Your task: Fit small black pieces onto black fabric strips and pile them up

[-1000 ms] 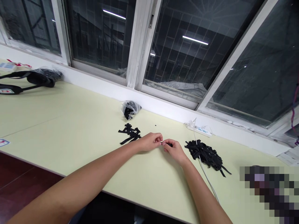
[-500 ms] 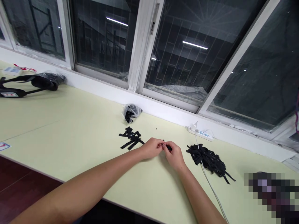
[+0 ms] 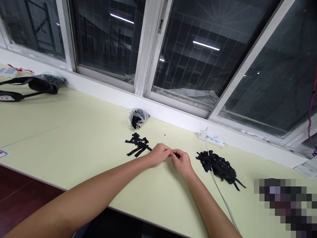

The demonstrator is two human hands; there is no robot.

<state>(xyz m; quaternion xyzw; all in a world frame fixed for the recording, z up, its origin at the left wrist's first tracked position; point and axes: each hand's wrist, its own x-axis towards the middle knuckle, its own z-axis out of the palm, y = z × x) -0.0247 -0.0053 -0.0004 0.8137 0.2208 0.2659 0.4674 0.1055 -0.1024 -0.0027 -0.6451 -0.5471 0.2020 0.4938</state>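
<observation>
My left hand (image 3: 159,154) and my right hand (image 3: 182,162) meet over the table, fingertips pinched together. A small black fabric strap (image 3: 176,155) shows inside the curled fingers of my right hand. My left fingertips close at the strap's near end, mostly covering it. Left of my hands lies a small group of black fabric straps (image 3: 138,142). To the right, a larger heap of similar black straps (image 3: 218,167) is piled on the table, with a white cable (image 3: 219,188) running across it.
A clear plastic bag with black pieces (image 3: 138,118) sits near the window wall. A white power strip (image 3: 214,141) lies behind the larger heap. Black strapped gear (image 3: 37,86) rests at far left. A pixelated dark object (image 3: 282,201) is at right on the pale table (image 3: 81,138).
The view has shifted slightly. My hands stay pinched together, and less of the black strap shows between the fingertips than before.
</observation>
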